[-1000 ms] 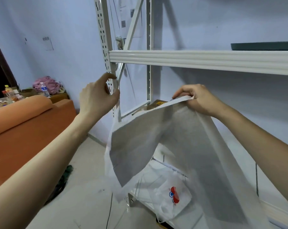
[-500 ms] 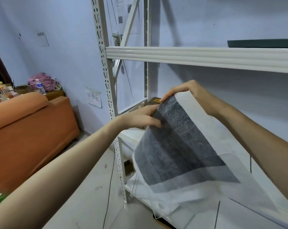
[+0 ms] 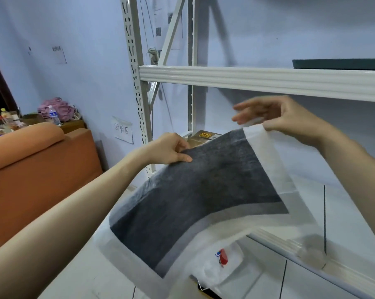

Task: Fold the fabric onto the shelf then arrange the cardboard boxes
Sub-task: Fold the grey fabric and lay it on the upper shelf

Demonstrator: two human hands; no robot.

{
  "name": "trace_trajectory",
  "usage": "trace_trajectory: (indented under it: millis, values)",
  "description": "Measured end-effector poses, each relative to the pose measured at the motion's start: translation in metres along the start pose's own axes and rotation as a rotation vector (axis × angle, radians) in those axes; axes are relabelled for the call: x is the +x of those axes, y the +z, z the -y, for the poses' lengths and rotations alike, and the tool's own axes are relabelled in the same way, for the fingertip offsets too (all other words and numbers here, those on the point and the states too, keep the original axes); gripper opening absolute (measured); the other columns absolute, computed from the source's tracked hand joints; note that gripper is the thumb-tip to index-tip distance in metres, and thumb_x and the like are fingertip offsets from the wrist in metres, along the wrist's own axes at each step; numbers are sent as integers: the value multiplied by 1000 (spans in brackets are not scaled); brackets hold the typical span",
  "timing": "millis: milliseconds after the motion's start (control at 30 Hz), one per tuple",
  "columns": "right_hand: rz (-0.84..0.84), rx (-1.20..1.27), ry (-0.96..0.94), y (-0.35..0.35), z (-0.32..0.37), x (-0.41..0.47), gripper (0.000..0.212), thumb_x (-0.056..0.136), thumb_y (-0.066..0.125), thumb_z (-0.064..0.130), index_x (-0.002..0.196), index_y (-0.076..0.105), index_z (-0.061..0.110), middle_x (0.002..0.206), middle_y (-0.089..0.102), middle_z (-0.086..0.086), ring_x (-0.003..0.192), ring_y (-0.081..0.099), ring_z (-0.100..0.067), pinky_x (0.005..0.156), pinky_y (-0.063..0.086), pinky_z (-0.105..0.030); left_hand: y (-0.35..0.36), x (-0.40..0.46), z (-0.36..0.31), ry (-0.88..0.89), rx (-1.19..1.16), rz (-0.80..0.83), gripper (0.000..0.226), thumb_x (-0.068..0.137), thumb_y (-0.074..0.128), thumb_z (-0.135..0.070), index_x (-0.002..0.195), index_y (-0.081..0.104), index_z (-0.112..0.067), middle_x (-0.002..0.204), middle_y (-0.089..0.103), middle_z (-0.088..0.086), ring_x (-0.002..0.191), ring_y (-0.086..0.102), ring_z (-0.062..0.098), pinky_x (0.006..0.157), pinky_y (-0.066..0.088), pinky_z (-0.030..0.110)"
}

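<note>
A thin white fabric [image 3: 268, 160], folded over so its doubled middle looks dark grey, hangs in the air in front of the white metal shelf [image 3: 257, 79]. My left hand [image 3: 171, 148] pinches the fabric's upper left corner. My right hand [image 3: 277, 114] holds the upper right edge between thumb and fingers, the other fingers spread. A brown cardboard box [image 3: 203, 135] with a yellow label sits on the middle shelf level behind the fabric, mostly hidden. The fabric's lower part drapes over the shelf's front edge.
A white bag with a red and blue logo [image 3: 222, 258] lies on the lower shelf. An orange sofa [image 3: 38, 169] stands at the left, with bottles and a purple bundle behind it. A dark green board [image 3: 339, 63] lies on the upper shelf level.
My left hand came off the shelf post and took the fabric's left corner. The fabric was folded over, then my two hands drew apart and spread it wider.
</note>
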State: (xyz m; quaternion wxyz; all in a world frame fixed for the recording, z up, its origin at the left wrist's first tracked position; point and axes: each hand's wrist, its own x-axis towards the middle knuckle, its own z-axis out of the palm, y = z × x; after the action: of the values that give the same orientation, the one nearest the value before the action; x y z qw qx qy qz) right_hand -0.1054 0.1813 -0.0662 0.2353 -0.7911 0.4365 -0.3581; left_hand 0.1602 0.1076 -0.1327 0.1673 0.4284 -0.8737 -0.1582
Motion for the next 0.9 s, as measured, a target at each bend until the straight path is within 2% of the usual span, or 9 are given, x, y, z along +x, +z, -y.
trace_trajectory:
  millis: [100, 233, 333, 400, 500, 633, 733, 800, 900]
  values:
    - [-54, 47, -47, 6, 21, 2, 50, 74, 42, -8, 112, 64, 16, 106, 72, -1, 99, 68, -8, 82, 51, -17, -4, 1, 2, -28, 71, -41, 19, 80, 71, -21, 78, 67, -3, 65, 59, 4, 62, 50, 16, 64, 39, 26]
    - [30, -248, -5, 43, 27, 15, 23, 92, 52, 20, 112, 62, 24, 109, 69, 2, 101, 64, -8, 92, 48, -25, -4, 2, -9, 14, 113, -56, 10, 78, 71, -17, 72, 66, -22, 61, 57, -13, 61, 50, 6, 59, 36, 9]
    - [153, -478, 64, 74, 22, 21, 57, 84, 59, 47, 133, 47, 21, 127, 60, -2, 112, 57, -16, 96, 47, -32, -5, 0, -19, 50, 133, -110, 21, 75, 69, -13, 63, 58, -26, 57, 52, -13, 54, 45, 2, 53, 34, 10]
    - [200, -534, 90, 90, 18, 24, 61, 82, 61, 45, 135, 44, 20, 126, 60, -4, 110, 57, -21, 92, 49, -37, -7, -2, -22, 52, 122, -151, 18, 74, 71, -14, 65, 60, -25, 59, 53, -12, 53, 47, 1, 54, 36, 12]
    - [178, -538, 108, 100, 17, 28, 46, 82, 61, 32, 125, 50, 19, 115, 64, -6, 100, 59, -23, 83, 51, -38, -11, -7, -20, 52, 73, -195, 15, 73, 73, -17, 69, 59, -21, 61, 58, -11, 51, 50, -2, 52, 38, 11]
    - [247, -543, 146, 102, 25, 28, 60, 80, 64, 46, 128, 47, 17, 112, 60, -1, 98, 56, -21, 83, 49, -37, -13, -14, -21, 45, 78, -187, 17, 73, 71, -16, 70, 55, -21, 64, 58, -7, 56, 50, 4, 54, 39, 16]
    - [209, -608, 123, 106, 24, 30, 7, 84, 60, 25, 83, 61, 18, 82, 61, -2, 81, 56, -25, 61, 44, -34, -13, -18, -21, 47, 68, -181, 26, 70, 79, -30, 81, 59, -17, 64, 55, -8, 58, 48, 2, 54, 38, 12]
    - [165, -590, 123, 105, 22, 30, 17, 82, 57, 14, 68, 62, 20, 72, 59, -5, 75, 55, -27, 60, 44, -35, -12, -22, -18, 30, 82, -136, 34, 73, 76, -39, 91, 62, -14, 68, 58, -7, 62, 51, 3, 58, 38, 11]
    - [131, -617, 130, 97, 17, 32, 11, 81, 59, 14, 76, 67, 19, 81, 64, -7, 81, 57, -26, 70, 49, -38, -8, -29, -5, -26, 132, -25, 42, 83, 62, -48, 101, 66, -10, 90, 69, 8, 79, 60, 19, 78, 50, 35]
